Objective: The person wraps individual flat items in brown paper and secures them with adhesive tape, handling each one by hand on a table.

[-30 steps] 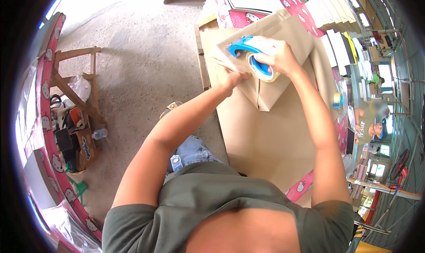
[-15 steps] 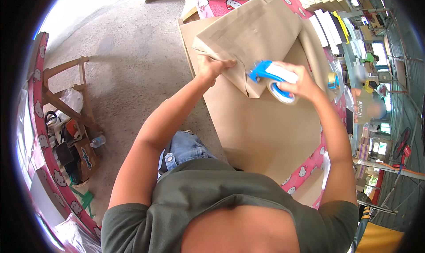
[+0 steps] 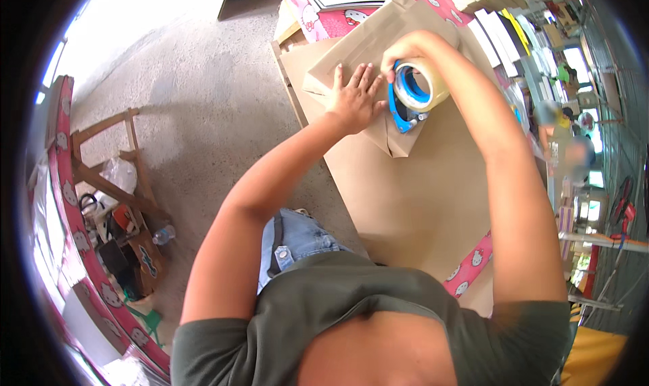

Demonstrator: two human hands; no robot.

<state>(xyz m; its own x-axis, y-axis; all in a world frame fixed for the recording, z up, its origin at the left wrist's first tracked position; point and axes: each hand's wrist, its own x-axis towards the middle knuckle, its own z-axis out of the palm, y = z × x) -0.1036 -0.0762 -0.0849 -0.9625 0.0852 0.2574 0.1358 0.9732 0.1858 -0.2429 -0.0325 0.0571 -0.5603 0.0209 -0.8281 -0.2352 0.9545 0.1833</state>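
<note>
A package wrapped in brown paper lies at a slant across the far end of the table. My left hand rests flat on it, fingers spread. My right hand is closed round a blue tape dispenser that carries a large roll of clear tape. The dispenser's head is low over the package's near corner, just right of my left hand. Whether its cutting edge touches the paper, I cannot tell.
Brown paper covers the table, with pink patterned sheeting along its right side. Stacked white and brown boards stand at the far right. On the floor to the left are a wooden frame and a plastic bottle. People are blurred at right.
My right hand has swung the tape dispenser over and turned it, its head now pointing toward me. My left hand has gone from gripping the package's edge to lying flat on top.
</note>
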